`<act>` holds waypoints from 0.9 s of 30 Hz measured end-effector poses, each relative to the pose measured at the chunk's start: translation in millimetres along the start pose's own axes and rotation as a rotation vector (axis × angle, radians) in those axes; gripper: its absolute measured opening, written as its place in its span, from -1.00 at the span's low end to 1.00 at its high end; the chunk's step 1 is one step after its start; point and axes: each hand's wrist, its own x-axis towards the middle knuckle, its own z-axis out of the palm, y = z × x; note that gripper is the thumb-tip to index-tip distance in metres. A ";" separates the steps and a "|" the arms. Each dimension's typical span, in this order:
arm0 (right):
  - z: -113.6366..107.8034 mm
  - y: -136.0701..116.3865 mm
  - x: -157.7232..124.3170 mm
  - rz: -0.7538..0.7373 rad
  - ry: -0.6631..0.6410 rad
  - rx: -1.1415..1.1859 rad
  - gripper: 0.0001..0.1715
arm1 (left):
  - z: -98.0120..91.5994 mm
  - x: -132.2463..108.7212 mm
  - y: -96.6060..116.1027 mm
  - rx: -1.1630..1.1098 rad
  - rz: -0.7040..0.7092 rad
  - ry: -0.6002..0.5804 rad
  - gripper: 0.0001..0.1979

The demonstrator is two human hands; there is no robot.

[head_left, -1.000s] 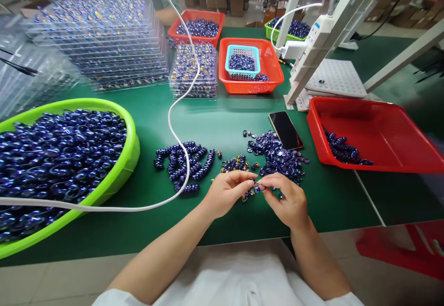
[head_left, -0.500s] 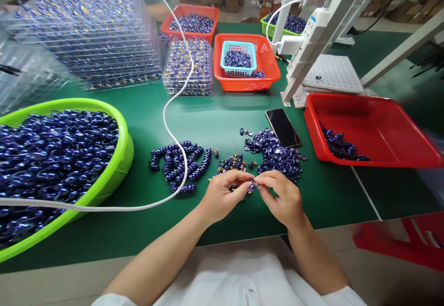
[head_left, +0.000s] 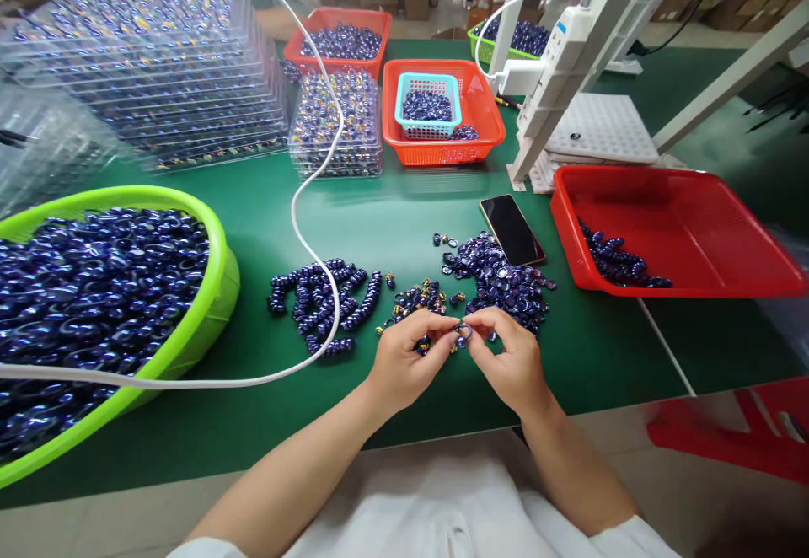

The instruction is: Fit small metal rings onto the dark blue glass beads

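Low over the green table, my left hand (head_left: 408,356) and my right hand (head_left: 513,364) meet fingertip to fingertip. Between them they pinch a small shiny dark-blue ring-shaped piece (head_left: 465,333); the fingertips partly hide it. Just beyond my left fingers lies a small heap of blue and gold pieces (head_left: 422,297). Past my right hand spreads a pile of flat dark-blue pieces (head_left: 499,276), touching a phone (head_left: 513,231). To the left, short rows of stacked blue rings (head_left: 325,297) lie on the table.
A white cable (head_left: 297,212) crosses the rows of rings. At left stands a green basket (head_left: 221,263) full of blue pieces; at right, a red tray (head_left: 708,221). Stacked clear trays (head_left: 208,111), an orange basket (head_left: 392,132) and a white post (head_left: 537,120) stand farther back.
Both hands stay together, with the right thumb and fingers slightly shifted around the piece. More of the ring shape shows now. The whole view has moved a little.
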 end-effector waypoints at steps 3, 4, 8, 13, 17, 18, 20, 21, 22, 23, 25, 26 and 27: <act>-0.7 -1.9 0.2 0.069 -0.032 0.037 -0.88 | 1.2 -1.7 1.3 0.015 0.006 0.000 -0.90; -0.9 -2.4 0.1 0.080 -0.034 0.042 -0.89 | 1.3 -2.2 1.6 0.022 0.012 -0.005 -0.89; -0.2 -3.7 -0.7 0.108 -0.036 0.045 -0.89 | 1.1 -3.6 1.6 0.044 0.025 -0.029 -0.88; 2.8 -1.1 -1.0 0.210 -0.074 0.074 -0.92 | 2.5 -2.8 -0.1 0.066 0.014 -0.045 -0.87; -7.0 3.2 2.1 0.215 -0.169 0.080 -0.87 | 3.1 -1.9 -1.2 0.063 -0.054 -0.071 -0.88; -12.7 4.7 3.6 0.205 -0.189 0.064 -0.86 | 2.9 -1.8 -1.8 0.053 -0.076 -0.075 -0.88; -26.3 8.4 7.0 0.191 -0.178 -0.007 -0.86 | 2.1 -1.5 -4.0 0.020 -0.128 -0.061 -0.88; -33.3 10.4 8.8 0.188 -0.144 -0.061 -0.87 | 1.6 -1.3 -5.4 -0.001 -0.156 -0.046 -0.87; -39.5 12.5 10.7 0.178 -0.112 -0.122 -0.87 | 1.0 -0.9 -7.0 -0.025 -0.185 -0.029 -0.86; -44.4 14.5 12.4 0.159 -0.095 -0.184 -0.87 | 0.4 -0.4 -8.4 -0.050 -0.212 -0.014 -0.86; -48.8 17.7 15.3 0.093 -0.144 -0.307 -0.85 | -0.9 0.8 -10.3 -0.100 -0.256 -0.007 -0.84; -48.2 18.7 16.1 0.051 -0.202 -0.361 -0.84 | -1.5 1.4 -10.6 -0.122 -0.269 -0.006 -0.83; -46.2 19.4 16.5 0.009 -0.272 -0.409 -0.85 | -2.2 2.1 -10.5 -0.139 -0.279 -0.003 -0.83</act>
